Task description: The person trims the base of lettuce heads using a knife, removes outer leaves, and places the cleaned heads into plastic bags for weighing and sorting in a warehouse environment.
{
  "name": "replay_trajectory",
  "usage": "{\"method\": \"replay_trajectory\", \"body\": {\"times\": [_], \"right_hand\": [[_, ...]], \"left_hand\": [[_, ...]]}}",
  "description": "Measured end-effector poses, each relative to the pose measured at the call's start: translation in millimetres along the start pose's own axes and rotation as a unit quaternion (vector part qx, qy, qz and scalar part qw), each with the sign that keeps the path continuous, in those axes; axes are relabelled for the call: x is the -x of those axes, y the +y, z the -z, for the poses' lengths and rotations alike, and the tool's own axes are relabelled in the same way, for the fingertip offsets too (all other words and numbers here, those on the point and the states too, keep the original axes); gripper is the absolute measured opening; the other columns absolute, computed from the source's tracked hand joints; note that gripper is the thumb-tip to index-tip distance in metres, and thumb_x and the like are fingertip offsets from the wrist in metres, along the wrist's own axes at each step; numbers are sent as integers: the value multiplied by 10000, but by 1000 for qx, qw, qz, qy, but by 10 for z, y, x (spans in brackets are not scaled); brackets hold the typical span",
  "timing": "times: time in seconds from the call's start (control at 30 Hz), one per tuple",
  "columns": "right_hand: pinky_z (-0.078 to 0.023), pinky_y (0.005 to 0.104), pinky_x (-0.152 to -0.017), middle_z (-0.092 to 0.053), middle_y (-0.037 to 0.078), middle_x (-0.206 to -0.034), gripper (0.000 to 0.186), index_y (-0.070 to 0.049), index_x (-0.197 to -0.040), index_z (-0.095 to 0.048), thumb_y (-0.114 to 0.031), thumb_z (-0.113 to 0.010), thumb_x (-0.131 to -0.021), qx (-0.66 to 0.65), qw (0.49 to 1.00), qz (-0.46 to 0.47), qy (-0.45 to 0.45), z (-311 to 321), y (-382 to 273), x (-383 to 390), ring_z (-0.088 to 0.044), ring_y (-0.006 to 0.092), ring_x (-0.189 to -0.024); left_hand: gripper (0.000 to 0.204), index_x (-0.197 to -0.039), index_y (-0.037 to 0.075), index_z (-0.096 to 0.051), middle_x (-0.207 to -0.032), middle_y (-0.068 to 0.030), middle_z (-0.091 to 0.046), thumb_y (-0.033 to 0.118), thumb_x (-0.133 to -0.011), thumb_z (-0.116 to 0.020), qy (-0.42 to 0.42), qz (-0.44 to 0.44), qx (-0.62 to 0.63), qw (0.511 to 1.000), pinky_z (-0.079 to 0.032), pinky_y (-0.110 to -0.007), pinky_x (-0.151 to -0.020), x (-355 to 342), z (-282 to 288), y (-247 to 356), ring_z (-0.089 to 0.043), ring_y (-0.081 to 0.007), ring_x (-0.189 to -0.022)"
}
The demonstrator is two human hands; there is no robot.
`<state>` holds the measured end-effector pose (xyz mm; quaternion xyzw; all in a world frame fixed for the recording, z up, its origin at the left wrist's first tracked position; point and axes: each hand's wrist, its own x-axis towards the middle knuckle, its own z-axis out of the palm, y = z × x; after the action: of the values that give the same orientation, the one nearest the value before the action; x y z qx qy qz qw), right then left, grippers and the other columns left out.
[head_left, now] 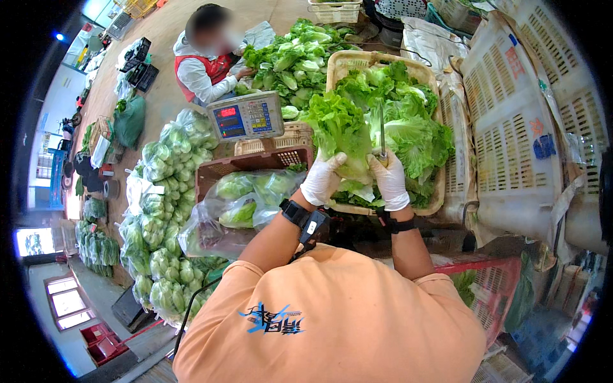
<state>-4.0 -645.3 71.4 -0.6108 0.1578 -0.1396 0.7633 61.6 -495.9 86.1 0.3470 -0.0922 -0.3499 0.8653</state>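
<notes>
My left hand (321,180), in a white glove, is closed around the base of a leafy green lettuce (337,124). The lettuce stands with its frilly leaves pointing away from me. In my right hand (391,180), also gloved, is a knife (382,124) whose narrow blade points up and away. That hand sits close beside the lettuce's stem end. Beneath both hands lies a pale yellow plastic crate (439,191), heaped with loose lettuce leaves (415,127).
Left of my hands, a brown crate (211,169) holds lettuces in a clear plastic bag (255,198). A digital scale (248,117) stands beyond it. Bagged lettuces (169,223) are piled farther left. Across, a person (207,70) sits by a lettuce heap (300,54). Stacked crates (511,127) stand right.
</notes>
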Motion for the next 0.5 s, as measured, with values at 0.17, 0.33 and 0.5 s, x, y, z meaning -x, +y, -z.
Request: {"method": "replay_trajectory", "body": {"times": [0.17,0.33,0.5], "right_hand": [[-405,210,-508,-539,-11,-661,199,-25,-890,-527,-188,-638,-860,37,991,53,121,-189,61,93,-486,76,-552],[-429,209,-437,-527,-12,-642,190,-85,-913,-477,-242,-582,-892,-207,965,-6,158,-344,-123,246,-508,71,-525],[-357,196,-371,-541,-25,-746,268,-126,-976,-503,-385,-510,-912,-266,937,-97,203,102,49,-192,-468,52,-545]], "left_hand": [[589,-1351,125,-328,-1312,-80,-443,360,-871,-576,67,-2,134,989,-379,-435,-998,-38,156,-74,-445,-263,-1192],[751,-1356,126,-332,-1346,-95,-421,606,-807,-509,70,-21,226,971,-333,-480,-1030,-6,175,17,-420,-291,-1221],[805,-1350,138,-340,-1345,-93,-417,662,-765,-516,75,-45,278,957,-329,-494,-1027,40,211,174,-418,-291,-1216]]}}
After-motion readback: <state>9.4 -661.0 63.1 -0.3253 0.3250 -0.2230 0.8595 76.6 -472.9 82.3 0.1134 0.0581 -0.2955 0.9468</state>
